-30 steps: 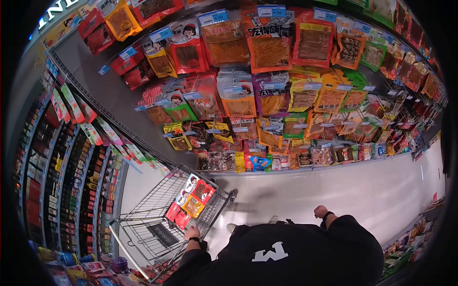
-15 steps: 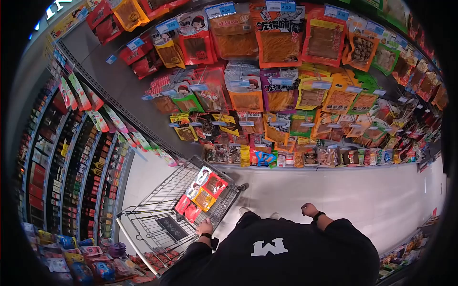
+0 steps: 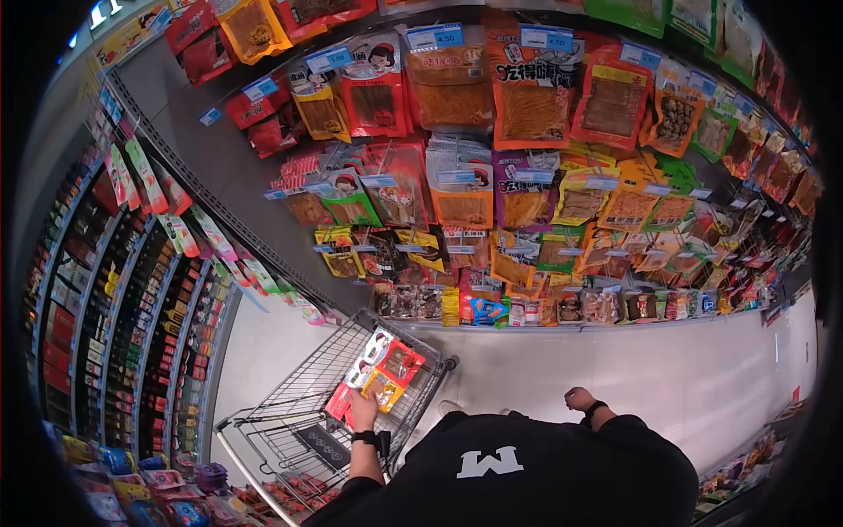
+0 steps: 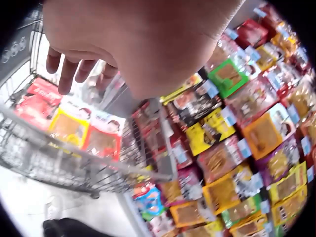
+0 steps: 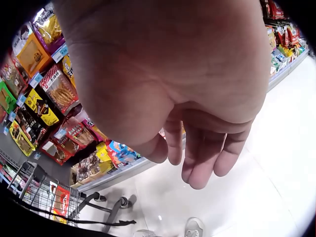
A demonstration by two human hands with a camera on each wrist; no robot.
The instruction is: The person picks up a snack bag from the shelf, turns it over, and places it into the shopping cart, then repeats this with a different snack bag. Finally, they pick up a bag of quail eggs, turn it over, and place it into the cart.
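Observation:
My left hand (image 3: 363,411) reaches over the side of the shopping cart (image 3: 303,395), right by the snack packets inside. In the left wrist view its fingers (image 4: 66,76) hang fairly straight and spread above them, holding nothing. The packets are a plain red one (image 4: 37,106), a yellow-edged one (image 4: 70,126) and a red-and-white one (image 4: 104,140). From the head view, the hand partly covers the yellow packet (image 3: 384,391). Beside my body hangs my right hand (image 3: 580,400), its fingers (image 5: 200,165) loosely bent around nothing.
Ahead stands a wall of hanging snack packets (image 3: 452,88) with blue price tags. More shelves (image 3: 114,325) line the left aisle. Packaged goods (image 3: 132,487) lie behind the cart's handle. The pale tiled floor (image 3: 518,364) runs between the cart and the display.
My left hand has moved from the cart's near side forward, in over the packets. The right hand stays beside my body. The head view has tilted and shifted slightly.

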